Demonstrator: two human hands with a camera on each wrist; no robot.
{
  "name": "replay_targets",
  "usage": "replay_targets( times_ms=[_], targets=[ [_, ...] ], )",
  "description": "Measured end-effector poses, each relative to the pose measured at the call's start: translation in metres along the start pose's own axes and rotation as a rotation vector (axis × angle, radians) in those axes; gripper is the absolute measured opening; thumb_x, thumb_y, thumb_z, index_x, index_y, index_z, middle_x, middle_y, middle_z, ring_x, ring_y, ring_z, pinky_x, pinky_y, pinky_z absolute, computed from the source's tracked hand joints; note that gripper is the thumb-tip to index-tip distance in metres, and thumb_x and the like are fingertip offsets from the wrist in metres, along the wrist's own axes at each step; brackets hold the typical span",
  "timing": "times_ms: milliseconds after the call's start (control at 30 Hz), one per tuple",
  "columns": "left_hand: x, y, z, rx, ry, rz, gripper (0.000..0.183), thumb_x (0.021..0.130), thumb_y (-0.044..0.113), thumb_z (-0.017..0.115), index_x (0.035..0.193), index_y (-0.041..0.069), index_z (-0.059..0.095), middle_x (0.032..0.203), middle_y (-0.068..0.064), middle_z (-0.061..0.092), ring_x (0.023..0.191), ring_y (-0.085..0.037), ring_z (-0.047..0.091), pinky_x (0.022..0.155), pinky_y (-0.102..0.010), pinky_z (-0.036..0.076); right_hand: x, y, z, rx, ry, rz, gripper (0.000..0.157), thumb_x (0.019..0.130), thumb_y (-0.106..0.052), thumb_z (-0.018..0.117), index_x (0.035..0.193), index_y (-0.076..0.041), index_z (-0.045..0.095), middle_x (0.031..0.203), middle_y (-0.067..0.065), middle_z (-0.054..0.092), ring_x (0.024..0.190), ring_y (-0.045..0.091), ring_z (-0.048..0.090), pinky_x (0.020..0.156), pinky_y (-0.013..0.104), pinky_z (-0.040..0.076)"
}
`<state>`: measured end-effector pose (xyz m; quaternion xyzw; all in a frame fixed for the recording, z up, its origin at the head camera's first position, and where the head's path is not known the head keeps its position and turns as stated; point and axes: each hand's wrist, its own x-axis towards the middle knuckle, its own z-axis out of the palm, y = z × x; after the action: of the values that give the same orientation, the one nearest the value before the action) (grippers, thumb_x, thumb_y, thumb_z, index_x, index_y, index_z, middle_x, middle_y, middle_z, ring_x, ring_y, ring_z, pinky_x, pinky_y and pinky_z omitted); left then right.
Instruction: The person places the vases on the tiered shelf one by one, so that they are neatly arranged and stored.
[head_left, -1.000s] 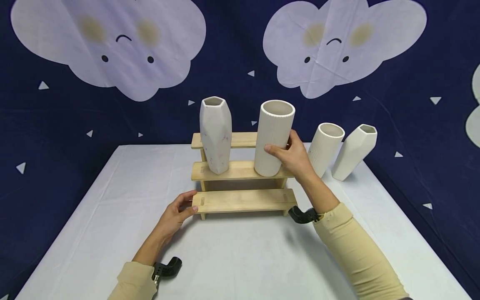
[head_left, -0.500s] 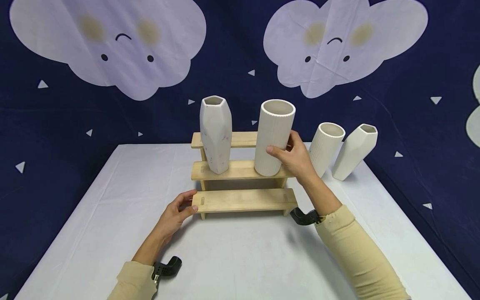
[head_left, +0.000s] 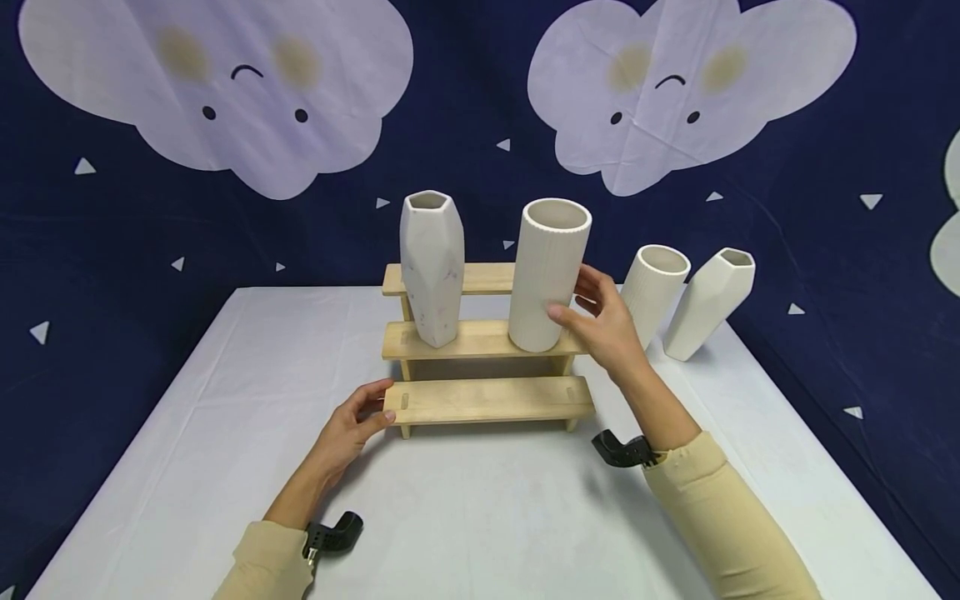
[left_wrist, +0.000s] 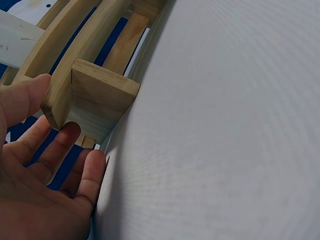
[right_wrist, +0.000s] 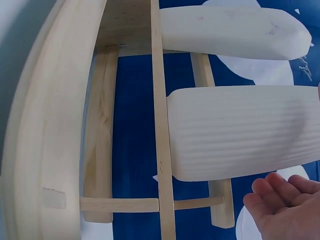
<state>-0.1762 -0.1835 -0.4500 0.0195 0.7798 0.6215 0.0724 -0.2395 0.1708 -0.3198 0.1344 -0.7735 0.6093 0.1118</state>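
Note:
A three-tier wooden display stand [head_left: 487, 400] stands mid-table. On its middle shelf are a tall faceted white vase [head_left: 432, 267] with faint purplish marks at left and a ribbed cylindrical white vase [head_left: 546, 271] at right, both upright. My left hand [head_left: 351, 429] pinches the left end of the lowest shelf; in the left wrist view the thumb [left_wrist: 30, 95] lies on the board's top and the fingers curl beneath. My right hand [head_left: 607, 329] is beside the ribbed vase with loosened fingers, the thumb tip right at its side. In the right wrist view a gap separates the fingers [right_wrist: 272, 195] from the vase.
Right of the stand, a second ribbed vase [head_left: 652, 292] and a plain faceted vase [head_left: 708, 304] stand on the white-covered table [head_left: 480, 517]. Behind the table hangs a dark blue cloth [head_left: 465, 100] with clouds and triangles.
My right hand has loosened its hold on the ribbed vase and shifted slightly right, its thumb sliding back along the side. The vase has stayed in place. The left hand has not moved.

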Motion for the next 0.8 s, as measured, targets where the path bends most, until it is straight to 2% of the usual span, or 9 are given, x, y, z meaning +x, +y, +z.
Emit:
replay_targets(
  times_ms=[300, 633, 800],
  targets=[
    [0.0, 0.0, 0.0, 0.0, 0.0, 0.002, 0.056, 0.089, 0.02, 0.065, 0.14, 0.014, 0.042, 0.134, -0.014, 0.047, 0.12, -0.028, 0.046, 0.09, -0.028, 0.04, -0.017, 0.001, -0.008, -0.012, 0.021, -0.022, 0.073, 0.081, -0.006, 0.072, 0.142, 0.001, 0.032, 0.14, 0.018, 0.044, 0.13, 0.029, 0.042, 0.112, 0.043, 0.028],
    [0.0, 0.0, 0.0, 0.002, 0.006, -0.001, 0.055, 0.089, 0.018, 0.064, 0.14, 0.014, 0.042, 0.133, -0.014, 0.047, 0.119, -0.028, 0.047, 0.089, -0.027, 0.041, -0.038, 0.003, -0.019, -0.028, 0.042, -0.014, 0.072, 0.082, -0.003, 0.07, 0.142, 0.0, 0.032, 0.141, 0.018, 0.044, 0.131, 0.029, 0.041, 0.112, 0.043, 0.027],
    [0.0, 0.0, 0.0, 0.001, 0.008, -0.005, 0.055, 0.089, 0.019, 0.065, 0.14, 0.014, 0.042, 0.133, -0.014, 0.047, 0.119, -0.028, 0.047, 0.09, -0.028, 0.04, -0.046, 0.008, -0.025, -0.031, 0.066, -0.013, 0.072, 0.082, -0.002, 0.07, 0.142, -0.001, 0.031, 0.141, 0.019, 0.043, 0.129, 0.022, 0.042, 0.111, 0.037, 0.03]
  ],
)
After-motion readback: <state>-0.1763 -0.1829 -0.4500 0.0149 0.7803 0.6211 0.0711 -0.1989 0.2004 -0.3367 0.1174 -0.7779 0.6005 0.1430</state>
